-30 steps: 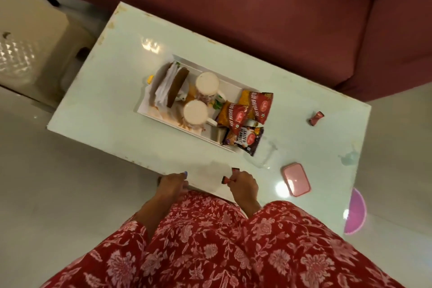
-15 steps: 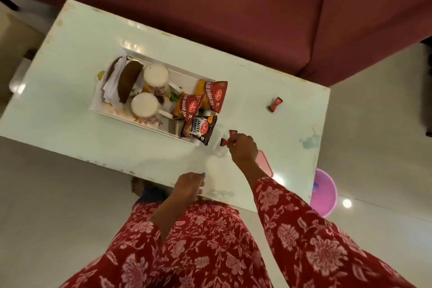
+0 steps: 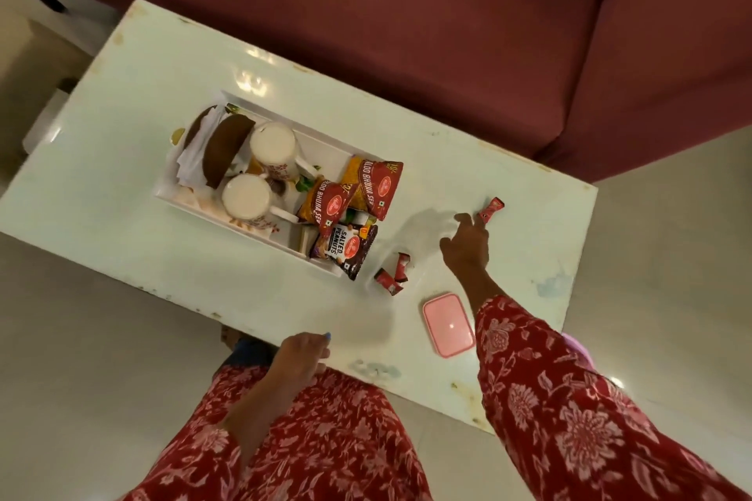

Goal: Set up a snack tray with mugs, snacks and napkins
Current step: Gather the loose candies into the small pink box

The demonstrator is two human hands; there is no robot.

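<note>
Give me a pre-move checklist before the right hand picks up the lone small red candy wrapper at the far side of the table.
1. Right hand empty: ok, fingers spread, nothing held.
2. Lone small red candy wrapper within reach: ok, fingertips are right at it.
3. Wrapper free of clutter: ok, it lies alone on the pale glossy table.
4. Two small red candy wrappers already set down: ok, they lie beside the white rectangular tray, not in it.
5. Room in tray: cannot tell, mugs and packets crowd it.
6. Left hand out of the way: ok, at the near table edge.
</note>
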